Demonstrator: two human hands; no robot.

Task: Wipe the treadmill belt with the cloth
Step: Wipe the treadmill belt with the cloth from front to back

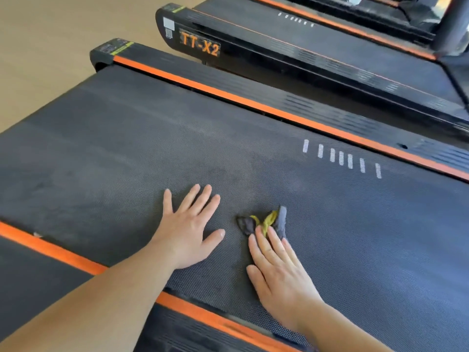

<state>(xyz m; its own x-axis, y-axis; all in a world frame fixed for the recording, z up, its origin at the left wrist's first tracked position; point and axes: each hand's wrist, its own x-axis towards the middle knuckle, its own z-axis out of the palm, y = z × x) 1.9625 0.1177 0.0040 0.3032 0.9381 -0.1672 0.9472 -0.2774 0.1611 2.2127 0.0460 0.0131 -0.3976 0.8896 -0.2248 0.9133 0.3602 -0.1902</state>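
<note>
The dark textured treadmill belt (157, 158) fills most of the head view. A small grey cloth with a yellow edge (276, 221) lies crumpled on it near the middle. My right hand (279, 270) lies flat with straight fingers, its fingertips pressing on the near part of the cloth. My left hand (189, 227) rests flat on the bare belt just left of the cloth, fingers spread, holding nothing.
Orange side rails (253, 102) (63, 255) run along both edges of the belt. White dash marks (341, 158) are printed on the belt at the right. A second treadmill marked TT-X2 (200, 47) stands beyond, and wooden floor (50, 34) lies at the upper left.
</note>
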